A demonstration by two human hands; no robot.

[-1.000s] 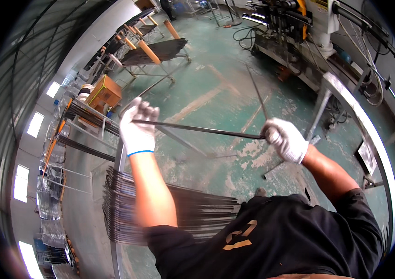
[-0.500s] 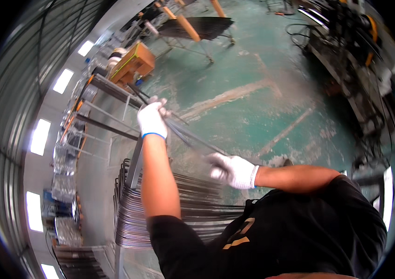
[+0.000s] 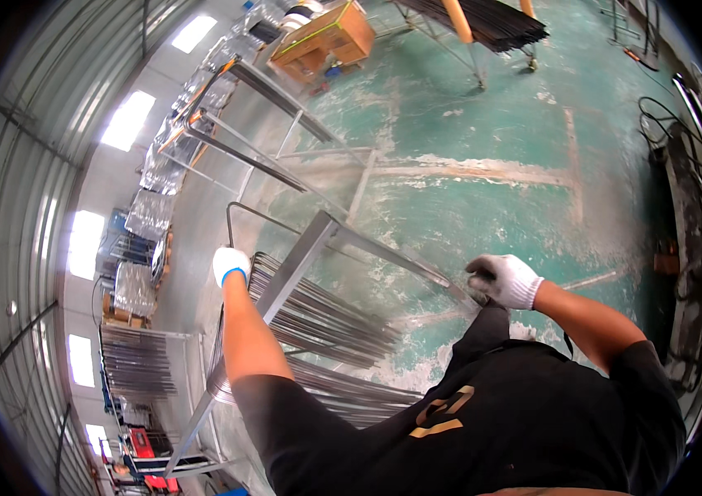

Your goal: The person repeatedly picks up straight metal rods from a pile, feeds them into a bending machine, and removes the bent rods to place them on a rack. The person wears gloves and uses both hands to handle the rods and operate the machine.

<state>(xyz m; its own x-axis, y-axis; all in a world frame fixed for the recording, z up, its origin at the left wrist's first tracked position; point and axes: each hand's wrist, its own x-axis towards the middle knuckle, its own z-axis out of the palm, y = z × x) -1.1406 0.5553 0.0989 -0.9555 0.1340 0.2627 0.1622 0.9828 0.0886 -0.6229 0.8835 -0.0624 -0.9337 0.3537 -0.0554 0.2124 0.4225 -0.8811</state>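
Observation:
My left hand (image 3: 230, 263), in a white knit glove with a blue cuff, is closed around the short bent end of a thin dark metal rod (image 3: 263, 217). The rod's long part runs right, passing behind the rack's upright post. Below that hand, many similar bent rods (image 3: 326, 318) hang side by side on a grey metal rack (image 3: 301, 256). My right hand (image 3: 506, 281), also gloved, is beside the far right end of the rack's top bar. Its fingers are curled; anything inside them is hidden.
A second metal frame (image 3: 285, 107) stands beyond the rack. Farther back are a wooden box (image 3: 330, 41) and a stand holding dark rods (image 3: 483, 21). Machinery (image 3: 686, 215) lines the right side. More rods (image 3: 136, 364) hang at left, near wrapped bundles (image 3: 136, 285).
My view has turned, so the background shifts right and up. My left hand has moved down and left to the rack, still with a rod; my right hand has moved right, away from it.

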